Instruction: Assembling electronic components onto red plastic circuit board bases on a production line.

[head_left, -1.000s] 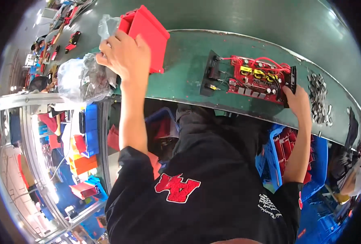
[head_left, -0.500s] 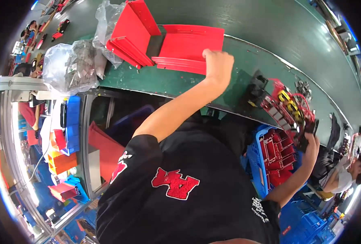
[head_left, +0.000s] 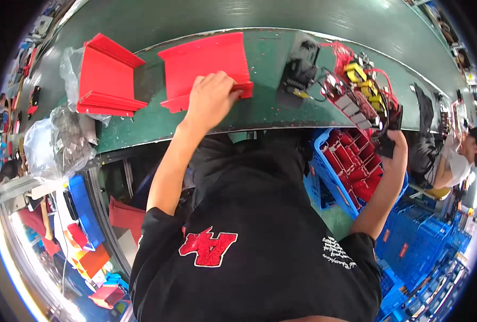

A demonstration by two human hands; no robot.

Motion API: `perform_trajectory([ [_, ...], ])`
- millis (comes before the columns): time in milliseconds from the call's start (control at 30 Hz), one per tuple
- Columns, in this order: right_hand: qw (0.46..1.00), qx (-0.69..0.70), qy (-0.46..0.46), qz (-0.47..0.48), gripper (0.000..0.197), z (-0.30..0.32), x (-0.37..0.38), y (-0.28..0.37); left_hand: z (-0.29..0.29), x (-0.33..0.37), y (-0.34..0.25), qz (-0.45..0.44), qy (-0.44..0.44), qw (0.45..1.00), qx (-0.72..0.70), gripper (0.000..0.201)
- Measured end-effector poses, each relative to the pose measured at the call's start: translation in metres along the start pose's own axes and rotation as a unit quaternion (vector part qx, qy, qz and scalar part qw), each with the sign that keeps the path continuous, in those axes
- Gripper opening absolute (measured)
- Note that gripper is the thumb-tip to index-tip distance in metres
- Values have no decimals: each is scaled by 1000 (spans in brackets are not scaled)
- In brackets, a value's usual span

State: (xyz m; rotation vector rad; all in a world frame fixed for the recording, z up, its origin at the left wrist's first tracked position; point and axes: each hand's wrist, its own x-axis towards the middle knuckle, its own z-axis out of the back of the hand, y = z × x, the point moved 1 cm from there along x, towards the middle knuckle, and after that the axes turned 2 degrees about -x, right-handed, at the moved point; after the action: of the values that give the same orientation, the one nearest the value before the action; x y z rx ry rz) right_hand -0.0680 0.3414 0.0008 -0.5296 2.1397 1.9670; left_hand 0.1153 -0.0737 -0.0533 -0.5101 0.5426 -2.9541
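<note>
A red U-shaped sheet-metal housing (head_left: 203, 59) lies on the green workbench in front of me. My left hand (head_left: 211, 99) is closed on its near flange, fingers over the edge. To the right, my right hand (head_left: 394, 147) grips the dark near end of an electronics board assembly (head_left: 354, 99). That assembly carries yellow-wrapped transformers, grey metal blocks and red wires; it slants across the bench's front edge. Beside its left end sits a black part (head_left: 300, 72) with a thin cable, blurred.
Another red housing (head_left: 107, 75) stands at the left near clear plastic bags (head_left: 56, 142). A blue crate (head_left: 324, 161) with red pieces is below the bench edge. More blue crates (head_left: 421, 247) are at lower right. A person (head_left: 458, 161) sits at the far right.
My view has turned, so the bench things appear farther left. My left hand has shifted from the housing's right side to its near flange. My right hand still grips the board assembly.
</note>
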Motion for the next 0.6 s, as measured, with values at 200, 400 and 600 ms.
perform_trajectory([
  [200, 999, 20, 28, -16, 25, -72, -12, 12, 23, 16, -49, 283, 51, 530, -798, 84],
  [400, 1000, -15, 23, -4, 8, -86, 27, -13, 22, 42, -30, 162, 25, 645, -747, 85],
  [600, 999, -40, 26, -18, 10, -82, 37, -38, 16, 59, -30, 264, 16, 821, -507, 51],
])
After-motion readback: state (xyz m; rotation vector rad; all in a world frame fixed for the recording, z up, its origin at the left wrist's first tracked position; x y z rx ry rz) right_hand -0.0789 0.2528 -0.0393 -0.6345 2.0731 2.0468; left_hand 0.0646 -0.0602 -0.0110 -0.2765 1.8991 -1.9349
